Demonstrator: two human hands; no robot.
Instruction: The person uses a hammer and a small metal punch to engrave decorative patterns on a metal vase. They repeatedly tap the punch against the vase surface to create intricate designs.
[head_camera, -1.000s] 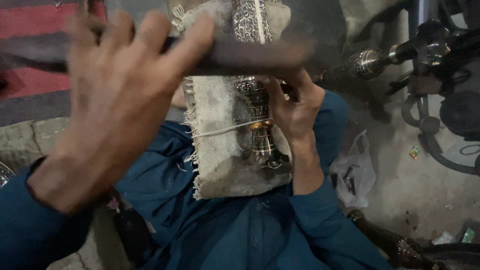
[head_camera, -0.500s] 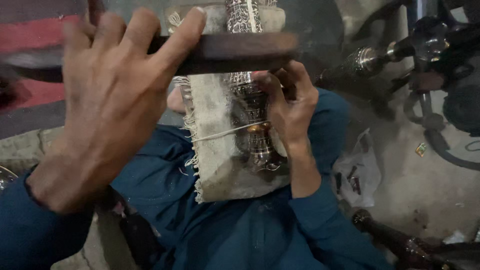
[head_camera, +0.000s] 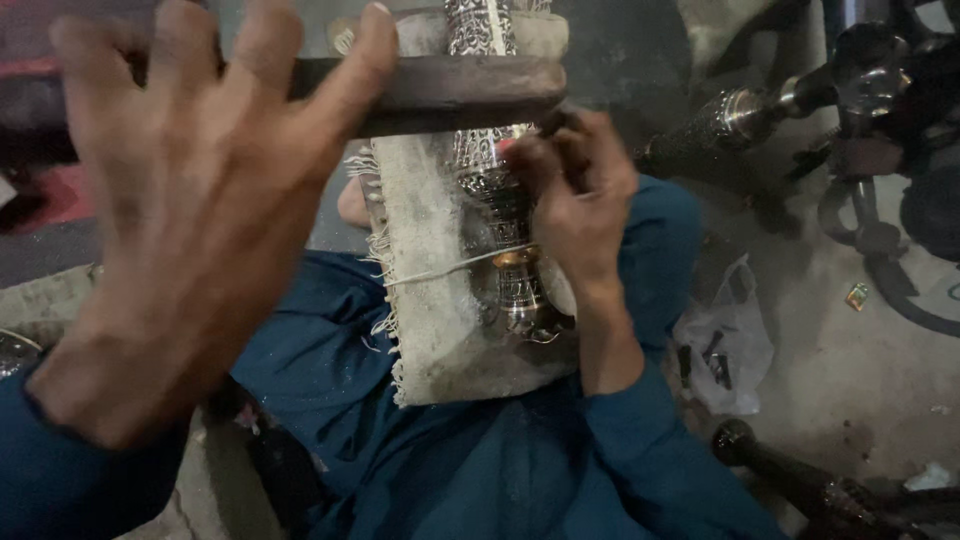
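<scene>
L hand (head_camera: 200, 210) moved nearer w/ bar (head_camera: 450, 92), grip closed on it; R hand (head_camera: 575, 200) pinches stem (head_camera: 500, 200); clear bag (head_camera: 725, 345) on floor.

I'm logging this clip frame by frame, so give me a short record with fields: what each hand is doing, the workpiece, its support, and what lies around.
left hand: raised, fingers gripping a dark wooden bar
right hand: pressed against the engraved metal stem
support: frayed grey pad on the lap, string across it
clothing: blue garment
floor, right side: clear plastic bag, other ornate metal pieces
</scene>
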